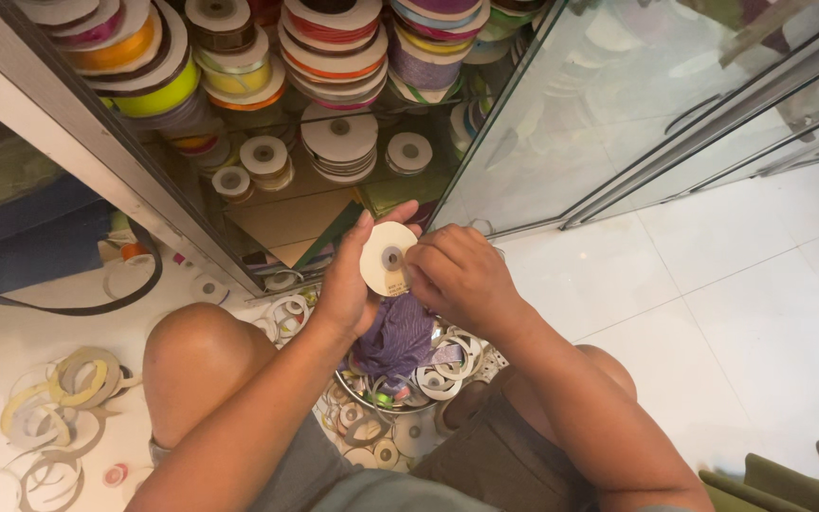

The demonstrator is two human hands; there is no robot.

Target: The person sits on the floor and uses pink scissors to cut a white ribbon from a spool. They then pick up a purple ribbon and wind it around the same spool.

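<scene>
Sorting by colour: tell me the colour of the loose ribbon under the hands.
Purple ribbon, head view.

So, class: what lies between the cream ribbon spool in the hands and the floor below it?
In the head view, a bunched purple ribbon lies under the cream ribbon spool, over a bowl of card rings.

We have little free room in front of us. Our left hand (348,284) and right hand (457,275) are close together over the bowl (357,393), which is full with purple ribbon (395,337) and empty rings. Just behind the hands the open cabinet shelf (286,218) is crowded with ribbon spools (338,142), and the metal frame (78,142) blocks the left side. Our knees close both sides below. On the left floor, loose rings (59,398) lie scattered. The white tile floor (713,303) on the right gives open passage, beside the glass door (618,104).
</scene>
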